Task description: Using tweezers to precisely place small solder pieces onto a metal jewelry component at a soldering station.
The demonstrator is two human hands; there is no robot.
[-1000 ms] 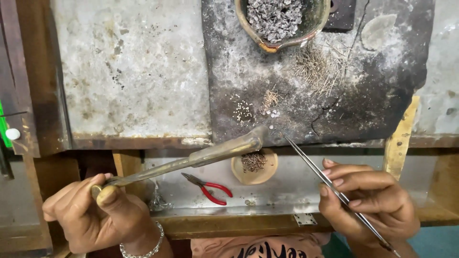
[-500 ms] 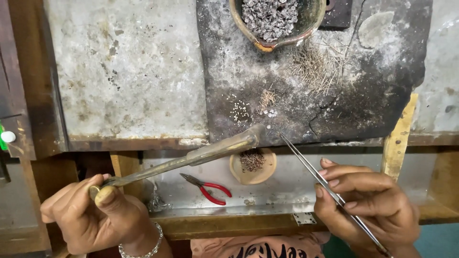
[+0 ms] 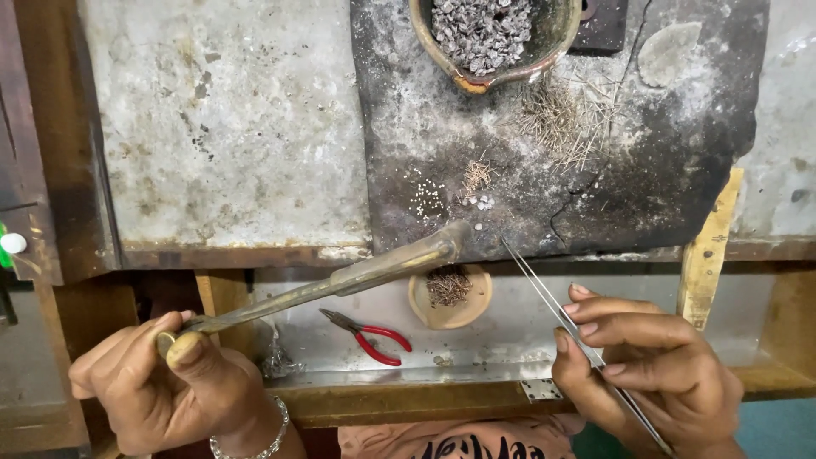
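My left hand point(image 3: 161, 382) grips the thin end of a long brass torch pipe point(image 3: 357, 274), whose thick nozzle reaches the edge of the blackened slab point(image 3: 680, 161). My right hand point(image 3: 654, 374) pinches long metal tweezers point(image 3: 544, 289); their tips point up-left, just short of the slab's front edge. On the slab near both tips lie tiny pale beads point(image 3: 427, 200), a few small pieces point(image 3: 483, 204) and a little tuft of fine wires point(image 3: 476, 176).
A clay bowl point(image 3: 489, 76) of grey flakes stands at the slab's far edge, with a heap of thin wires point(image 3: 565, 119) beside it. Below the bench, a metal tray point(image 3: 501, 348) holds red-handled pliers point(image 3: 370, 336) and a small clay dish point(image 3: 450, 297).
The view has shifted slightly. The pipe nozzle and tweezer tips stay near the slab's front edge. Both hands keep the same hold.
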